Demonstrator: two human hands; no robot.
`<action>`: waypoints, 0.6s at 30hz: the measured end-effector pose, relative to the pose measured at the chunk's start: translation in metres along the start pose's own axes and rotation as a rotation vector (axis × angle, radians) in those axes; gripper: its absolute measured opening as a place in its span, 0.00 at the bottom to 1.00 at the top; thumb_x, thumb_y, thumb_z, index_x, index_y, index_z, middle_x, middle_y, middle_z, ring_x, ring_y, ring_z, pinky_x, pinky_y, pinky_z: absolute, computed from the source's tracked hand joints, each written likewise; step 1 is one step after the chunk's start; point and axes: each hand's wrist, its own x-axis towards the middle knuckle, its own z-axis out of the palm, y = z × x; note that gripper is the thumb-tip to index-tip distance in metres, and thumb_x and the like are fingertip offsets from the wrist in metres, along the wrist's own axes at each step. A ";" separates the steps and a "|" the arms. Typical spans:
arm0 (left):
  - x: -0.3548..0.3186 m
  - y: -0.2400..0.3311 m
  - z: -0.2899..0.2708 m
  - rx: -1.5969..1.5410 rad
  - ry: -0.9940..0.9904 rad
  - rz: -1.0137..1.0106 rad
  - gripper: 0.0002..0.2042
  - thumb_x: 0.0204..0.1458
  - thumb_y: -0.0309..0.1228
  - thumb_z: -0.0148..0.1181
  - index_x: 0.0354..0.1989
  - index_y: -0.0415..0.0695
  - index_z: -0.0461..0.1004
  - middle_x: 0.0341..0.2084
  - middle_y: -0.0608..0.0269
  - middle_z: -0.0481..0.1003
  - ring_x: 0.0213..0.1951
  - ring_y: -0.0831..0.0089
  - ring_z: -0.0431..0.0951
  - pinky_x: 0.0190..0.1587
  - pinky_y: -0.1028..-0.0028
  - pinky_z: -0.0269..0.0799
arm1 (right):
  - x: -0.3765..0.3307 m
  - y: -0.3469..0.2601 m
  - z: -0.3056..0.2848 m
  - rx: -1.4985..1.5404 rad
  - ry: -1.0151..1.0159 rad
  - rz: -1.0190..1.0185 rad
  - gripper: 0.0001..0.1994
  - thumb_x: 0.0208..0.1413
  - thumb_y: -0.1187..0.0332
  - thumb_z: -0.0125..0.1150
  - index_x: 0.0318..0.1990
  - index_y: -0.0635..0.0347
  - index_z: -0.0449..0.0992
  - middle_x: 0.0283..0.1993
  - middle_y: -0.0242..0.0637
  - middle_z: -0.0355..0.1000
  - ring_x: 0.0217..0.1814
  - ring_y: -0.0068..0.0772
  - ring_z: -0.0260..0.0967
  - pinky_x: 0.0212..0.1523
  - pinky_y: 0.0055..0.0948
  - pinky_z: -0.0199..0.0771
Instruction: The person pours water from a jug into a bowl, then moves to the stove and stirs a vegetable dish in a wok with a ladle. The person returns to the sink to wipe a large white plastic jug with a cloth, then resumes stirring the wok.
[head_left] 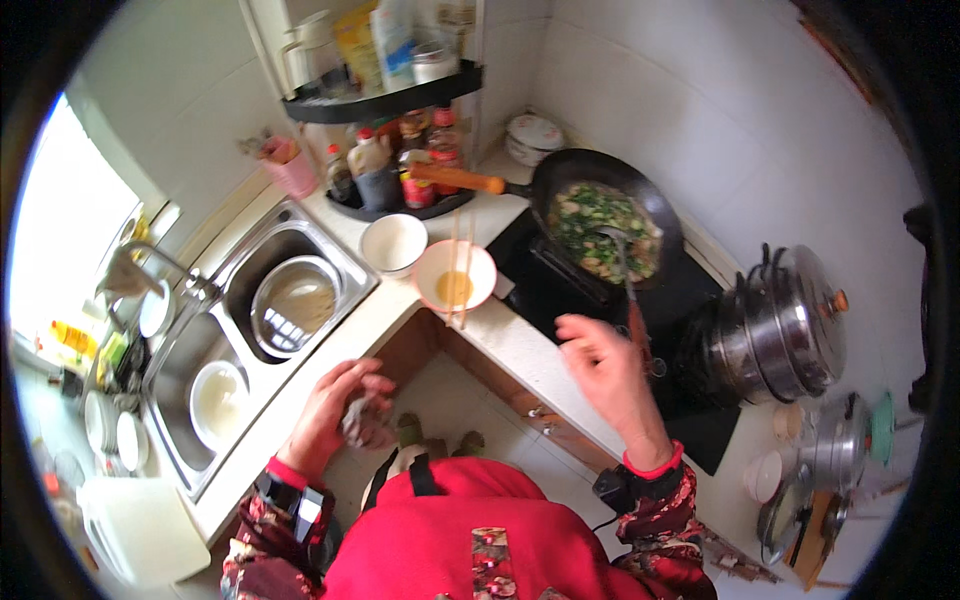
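Pale tiled walls (640, 90) meet behind an L-shaped counter (520, 340), whose inner corner faces the person. Past the right leg's front edge sits a black cooktop (692, 415), with the wok (668, 215) toward its back edge, holding chopped greens (590, 215). The spatula (637, 325) has its blade among the greens; its long axis runs from the wok toward the counter's front edge, slanting slightly right.

The right hand (597, 358) is over that front edge, blurred, its fingers loosely bent and parted, with nothing seen between them. The spatula's handle lies just beside it, beyond and slightly to the right; whether they touch, I cannot tell. This hand is clearly the nearer of the 2.

The left hand (338, 405) grips a crumpled grey cloth (367, 424), off the front edge of the counter's left leg and above the floor (480, 395). Behind it, the sink (355, 283) holds a steel basin (262, 318).

By the inner corner stand 2 bowls: a white bowl (393, 243), and a pink-rimmed bowl (430, 275) with 2 chopsticks (469, 250) across it and yellow liquid inside.
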 end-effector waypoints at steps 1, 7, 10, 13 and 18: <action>-0.005 0.012 0.012 -0.022 -0.041 0.026 0.15 0.64 0.35 0.47 0.53 0.38 0.66 0.37 0.55 0.77 0.35 0.68 0.79 0.36 0.70 0.77 | -0.001 -0.004 0.021 0.074 -0.146 -0.029 0.18 0.57 0.72 0.61 0.54 0.68 0.71 0.48 0.47 0.75 0.43 0.32 0.77 0.39 0.27 0.79; 0.003 0.015 0.028 -0.052 -0.269 0.362 0.18 0.63 0.36 0.50 0.56 0.39 0.65 0.42 0.56 0.76 0.42 0.71 0.77 0.48 0.72 0.74 | 0.008 -0.013 0.140 0.542 -0.739 0.034 0.30 0.54 0.68 0.65 0.63 0.63 0.59 0.50 0.42 0.71 0.49 0.29 0.72 0.42 0.30 0.78; 0.001 0.007 0.025 0.187 -0.249 0.508 0.20 0.61 0.38 0.54 0.56 0.39 0.66 0.46 0.57 0.73 0.48 0.71 0.73 0.54 0.71 0.69 | 0.007 -0.023 0.166 0.721 -0.773 0.245 0.20 0.57 0.68 0.59 0.56 0.60 0.65 0.43 0.34 0.72 0.37 0.22 0.71 0.34 0.27 0.74; -0.005 -0.001 0.007 0.627 -0.135 0.680 0.28 0.56 0.42 0.60 0.61 0.39 0.62 0.55 0.57 0.67 0.59 0.69 0.64 0.62 0.70 0.57 | 0.009 -0.022 0.175 0.513 -0.654 0.078 0.13 0.59 0.64 0.54 0.47 0.63 0.71 0.37 0.36 0.74 0.39 0.24 0.71 0.39 0.29 0.73; -0.022 -0.020 -0.019 0.600 -0.176 0.836 0.33 0.53 0.32 0.63 0.66 0.40 0.56 0.57 0.52 0.62 0.60 0.61 0.63 0.64 0.66 0.55 | 0.010 -0.048 0.194 0.391 -0.665 0.231 0.14 0.56 0.63 0.54 0.43 0.66 0.74 0.36 0.42 0.76 0.39 0.27 0.74 0.41 0.33 0.73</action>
